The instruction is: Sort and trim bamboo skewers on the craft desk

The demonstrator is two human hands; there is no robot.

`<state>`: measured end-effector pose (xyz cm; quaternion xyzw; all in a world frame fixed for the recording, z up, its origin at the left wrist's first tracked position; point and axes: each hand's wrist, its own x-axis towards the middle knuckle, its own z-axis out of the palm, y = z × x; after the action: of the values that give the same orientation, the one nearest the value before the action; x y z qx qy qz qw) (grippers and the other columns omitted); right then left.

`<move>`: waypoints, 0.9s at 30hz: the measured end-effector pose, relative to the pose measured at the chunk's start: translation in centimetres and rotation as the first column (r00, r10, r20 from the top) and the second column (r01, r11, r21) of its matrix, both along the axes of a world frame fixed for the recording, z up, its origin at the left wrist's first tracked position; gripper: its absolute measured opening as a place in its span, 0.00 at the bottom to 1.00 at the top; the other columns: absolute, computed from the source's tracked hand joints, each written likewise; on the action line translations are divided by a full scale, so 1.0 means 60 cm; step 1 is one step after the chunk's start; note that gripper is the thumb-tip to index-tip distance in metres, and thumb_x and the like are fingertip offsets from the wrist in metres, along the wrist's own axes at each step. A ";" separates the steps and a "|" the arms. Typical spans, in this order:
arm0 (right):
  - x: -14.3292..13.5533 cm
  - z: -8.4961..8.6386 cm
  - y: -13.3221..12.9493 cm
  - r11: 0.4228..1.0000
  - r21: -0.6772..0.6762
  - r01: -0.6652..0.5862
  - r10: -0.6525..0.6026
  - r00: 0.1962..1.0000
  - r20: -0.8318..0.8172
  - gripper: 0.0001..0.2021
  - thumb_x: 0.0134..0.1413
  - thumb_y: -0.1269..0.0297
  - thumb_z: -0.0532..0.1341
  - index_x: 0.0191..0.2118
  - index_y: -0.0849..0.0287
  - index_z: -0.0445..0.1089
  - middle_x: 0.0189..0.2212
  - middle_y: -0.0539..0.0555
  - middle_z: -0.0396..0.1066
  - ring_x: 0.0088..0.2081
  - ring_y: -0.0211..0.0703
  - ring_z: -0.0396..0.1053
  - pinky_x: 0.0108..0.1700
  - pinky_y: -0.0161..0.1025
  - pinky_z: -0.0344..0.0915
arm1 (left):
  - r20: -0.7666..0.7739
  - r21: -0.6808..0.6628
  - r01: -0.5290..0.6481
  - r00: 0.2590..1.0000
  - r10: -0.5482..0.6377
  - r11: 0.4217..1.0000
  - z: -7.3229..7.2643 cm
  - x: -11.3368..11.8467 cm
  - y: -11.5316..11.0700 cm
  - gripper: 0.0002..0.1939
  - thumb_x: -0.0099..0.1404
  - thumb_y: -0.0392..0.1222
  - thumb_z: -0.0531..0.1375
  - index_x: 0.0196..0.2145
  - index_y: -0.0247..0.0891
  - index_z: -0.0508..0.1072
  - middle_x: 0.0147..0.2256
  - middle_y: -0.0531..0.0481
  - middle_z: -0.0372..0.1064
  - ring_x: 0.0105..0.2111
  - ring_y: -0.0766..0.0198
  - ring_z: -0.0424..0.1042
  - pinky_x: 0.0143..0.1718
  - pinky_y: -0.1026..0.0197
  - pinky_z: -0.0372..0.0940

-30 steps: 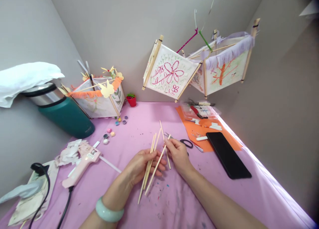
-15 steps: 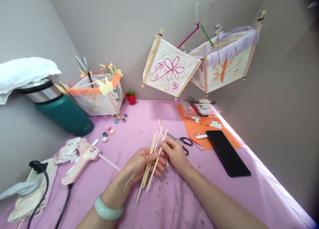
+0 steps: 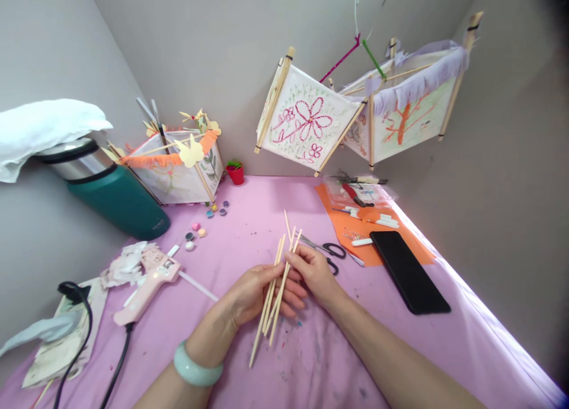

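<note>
Several thin wooden sticks [image 3: 270, 305] lie across the palm of my left hand [image 3: 253, 290], its thumb pressing on them and its fingers curled loosely below. My right hand [image 3: 313, 272] pinches the upper part of the sticks between thumb and fingertips. The sticks fan slightly, their tops pointing away from me. Just beyond my right hand lie scissors [image 3: 331, 252] with black handles, partly covered by the hand. A pale green bangle [image 3: 198, 364] circles my left wrist.
To the left lie a pink glue gun [image 3: 149, 290] with its cord and a teal bottle [image 3: 120, 198]. A painted lantern box [image 3: 173, 181] stands behind. Painted lanterns [image 3: 311, 121] hang at upper right. A black phone [image 3: 409, 272] overlaps an orange sheet [image 3: 333, 210] on the right.
The sticks are gathered closer together; one that crossed near my right hand now lies alongside the others. My left fingers reach a little further right. The view has shifted slightly.
</note>
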<state>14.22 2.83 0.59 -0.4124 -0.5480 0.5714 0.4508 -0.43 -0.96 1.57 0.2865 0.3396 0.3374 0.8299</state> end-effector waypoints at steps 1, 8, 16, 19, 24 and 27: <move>0.000 0.000 0.000 1.000 -0.001 -0.011 0.011 1.000 0.001 0.15 0.49 0.55 0.61 0.19 0.59 0.63 0.17 0.45 0.57 0.22 0.33 0.53 0.24 0.32 0.54 | -0.004 0.003 0.003 1.000 -0.003 1.000 0.002 0.000 0.000 0.21 0.64 0.48 0.54 0.41 0.25 0.73 0.34 0.33 0.74 0.29 0.56 0.75 0.28 0.57 0.71; -0.001 0.003 -0.005 0.992 -0.019 -0.123 0.122 0.992 -0.029 0.15 0.49 0.53 0.61 0.22 0.59 0.65 0.16 0.44 0.55 0.21 0.32 0.52 0.22 0.31 0.53 | -0.029 0.036 0.034 0.999 -0.033 0.999 0.003 0.006 -0.004 0.19 0.63 0.47 0.56 0.38 0.25 0.74 0.31 0.35 0.74 0.26 0.57 0.75 0.26 0.58 0.70; 0.011 -0.008 0.010 0.994 -0.047 0.103 -0.106 0.993 -0.051 0.17 0.50 0.53 0.61 0.21 0.59 0.61 0.14 0.43 0.52 0.18 0.31 0.48 0.20 0.32 0.47 | -0.124 0.062 0.008 0.992 0.000 0.998 0.008 0.000 0.000 0.18 0.63 0.48 0.56 0.40 0.27 0.72 0.34 0.36 0.73 0.29 0.59 0.75 0.28 0.59 0.71; 0.020 -0.009 0.019 0.974 -0.046 0.220 -0.224 0.970 -0.094 0.17 0.51 0.53 0.61 0.21 0.59 0.61 0.14 0.42 0.51 0.17 0.30 0.46 0.19 0.32 0.44 | -0.210 0.086 0.038 0.977 -0.019 0.996 0.012 -0.005 0.001 0.16 0.61 0.47 0.58 0.39 0.29 0.71 0.36 0.37 0.73 0.30 0.59 0.75 0.25 0.62 0.69; 0.021 -0.009 0.021 0.961 -0.039 0.272 -0.275 0.954 -0.119 0.16 0.52 0.50 0.59 0.26 0.59 0.66 0.14 0.43 0.54 0.17 0.31 0.49 0.19 0.32 0.45 | -0.306 0.171 0.021 0.952 0.033 0.985 0.018 -0.002 0.002 0.13 0.59 0.45 0.59 0.36 0.31 0.69 0.36 0.40 0.73 0.30 0.60 0.75 0.27 0.63 0.68; 0.018 -0.009 0.020 0.957 -0.055 0.284 -0.288 0.949 -0.130 0.17 0.53 0.49 0.58 0.27 0.59 0.66 0.15 0.44 0.57 0.17 0.32 0.53 0.19 0.32 0.49 | -0.335 0.216 -0.068 0.932 0.139 0.974 0.020 0.002 0.004 0.14 0.58 0.46 0.60 0.35 0.32 0.66 0.34 0.41 0.74 0.29 0.61 0.75 0.29 0.62 0.68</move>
<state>15.32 4.01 0.03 -0.4554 -0.4399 0.5367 0.5577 -0.31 -0.69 2.76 0.4057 0.4598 0.3573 0.7045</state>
